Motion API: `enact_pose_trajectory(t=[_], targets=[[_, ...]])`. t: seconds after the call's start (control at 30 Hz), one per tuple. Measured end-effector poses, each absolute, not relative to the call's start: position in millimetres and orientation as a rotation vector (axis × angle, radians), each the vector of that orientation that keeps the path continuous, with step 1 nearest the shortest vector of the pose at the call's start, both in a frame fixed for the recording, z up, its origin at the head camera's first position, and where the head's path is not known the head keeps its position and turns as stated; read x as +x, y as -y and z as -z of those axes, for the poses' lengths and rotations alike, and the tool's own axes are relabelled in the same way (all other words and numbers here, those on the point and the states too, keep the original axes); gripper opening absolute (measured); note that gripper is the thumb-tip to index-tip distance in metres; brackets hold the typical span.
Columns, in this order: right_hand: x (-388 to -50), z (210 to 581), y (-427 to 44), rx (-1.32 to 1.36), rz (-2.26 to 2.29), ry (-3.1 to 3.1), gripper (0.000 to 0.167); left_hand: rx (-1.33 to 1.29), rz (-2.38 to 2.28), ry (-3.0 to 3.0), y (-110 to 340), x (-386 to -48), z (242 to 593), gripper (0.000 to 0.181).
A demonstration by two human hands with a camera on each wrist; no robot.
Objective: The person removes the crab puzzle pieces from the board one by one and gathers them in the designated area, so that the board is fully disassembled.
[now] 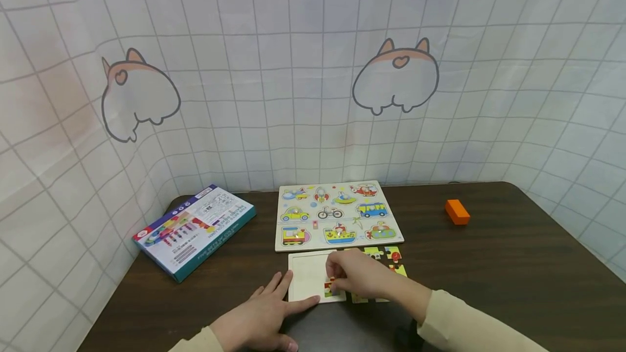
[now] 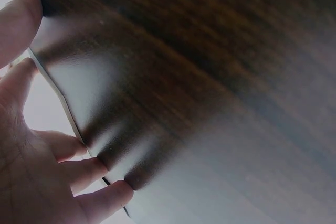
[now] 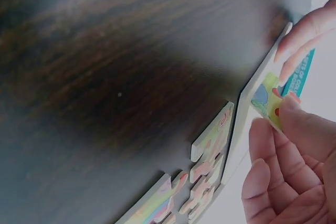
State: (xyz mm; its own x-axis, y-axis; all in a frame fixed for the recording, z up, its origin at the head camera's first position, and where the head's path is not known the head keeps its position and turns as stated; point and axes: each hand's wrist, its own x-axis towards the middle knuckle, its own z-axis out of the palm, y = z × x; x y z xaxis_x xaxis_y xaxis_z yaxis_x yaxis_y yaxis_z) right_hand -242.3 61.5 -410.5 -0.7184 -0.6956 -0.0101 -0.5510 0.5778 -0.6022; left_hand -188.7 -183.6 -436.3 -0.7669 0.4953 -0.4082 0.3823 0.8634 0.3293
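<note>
A small white puzzle tray (image 1: 307,273) lies flat near the table's front edge. My left hand (image 1: 259,311) rests with fingers spread at the tray's left side, the thumb side reaching its front edge. Over the tray's right part, my right hand (image 1: 359,273) pinches a jigsaw piece (image 3: 269,98) between thumb and fingers, low at the front right corner. This yellow-green piece with red bits is partly covered by the fingers. Beside the tray, loose jigsaw pieces (image 1: 393,255) lie to the right, some hidden under the right hand and forearm.
Behind the tray lies a wooden vehicle puzzle board (image 1: 342,221). A flat toy box (image 1: 195,230) sits at the left of the dark table (image 1: 489,276). An orange block (image 1: 457,212) stands at the back right. A grid-patterned curtain (image 1: 313,86) hangs behind the table.
</note>
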Motion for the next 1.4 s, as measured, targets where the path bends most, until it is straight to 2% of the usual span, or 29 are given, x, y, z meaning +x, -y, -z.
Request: enact_pose_trajectory(t=[0.23,0.47,0.77,1.17,1.4], targets=[[-240.9,410.9,-69.9,-1.015,0.954,-2.519,0.017,0.689,-0.318,-2.568,189.7,-190.9,452.9,0.08],[-244.0,410.1,-94.8,-0.989,1.026,-2.543,0.015,0.665,-0.298,-2.569,183.8,-185.8,438.0,0.081],[-246.7,409.2,-150.4,-0.871,0.984,-2.671,0.012,0.634,-0.295,-2.569,177.8,-179.0,421.9,0.078],[-240.7,415.0,-197.6,-0.786,0.956,-2.715,0.01,0.653,-0.327,-2.565,188.4,-191.4,451.0,0.081],[-238.3,422.3,-202.8,-0.784,0.955,-2.653,0.008,0.643,-0.289,-2.569,181.9,-183.9,432.6,0.081]])
